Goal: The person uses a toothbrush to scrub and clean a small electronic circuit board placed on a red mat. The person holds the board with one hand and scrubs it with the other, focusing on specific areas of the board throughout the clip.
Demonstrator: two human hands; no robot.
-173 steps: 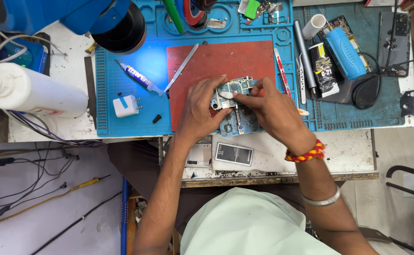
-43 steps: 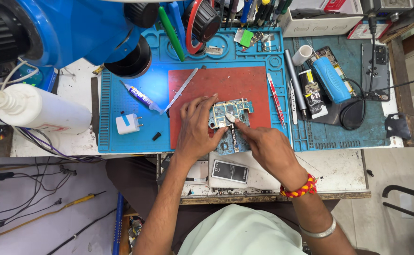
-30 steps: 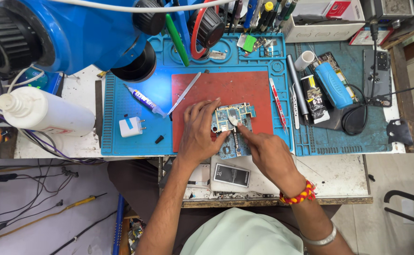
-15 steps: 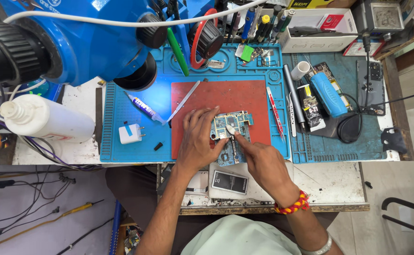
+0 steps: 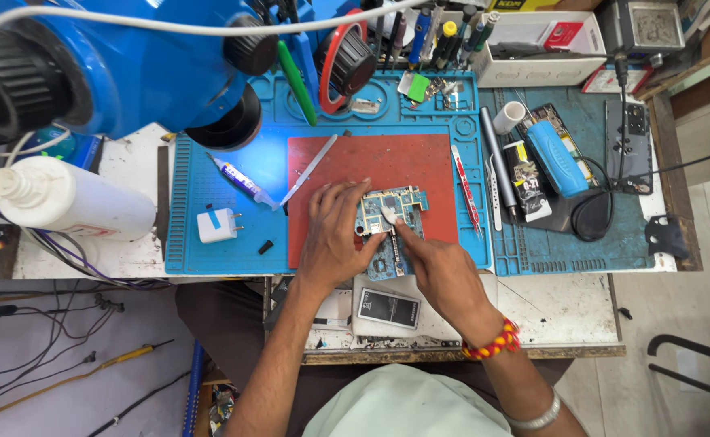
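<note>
A small blue-green phone circuit board [image 5: 393, 212] lies on a red pad [image 5: 371, 170] set on a blue work mat [image 5: 225, 174]. My left hand [image 5: 334, 239] rests flat on the pad and steadies the board's left edge with its fingertips. My right hand [image 5: 440, 271] pinches a small light-coloured tool [image 5: 388, 214] whose tip touches the top of the board. A beaded bracelet sits on the right wrist.
A blue microscope head [image 5: 128, 65] overhangs the mat's top left. Around it lie a white bottle [image 5: 72, 212], white plug adapter [image 5: 217, 224], syringe tube [image 5: 237, 178], tweezers [image 5: 468, 190], blue device [image 5: 557, 158], a black phone [image 5: 628, 146] and a tool rack at the back.
The view has shifted so the microscope fills more of the top left. Both hands stay on the board; the right hand has moved slightly in over it.
</note>
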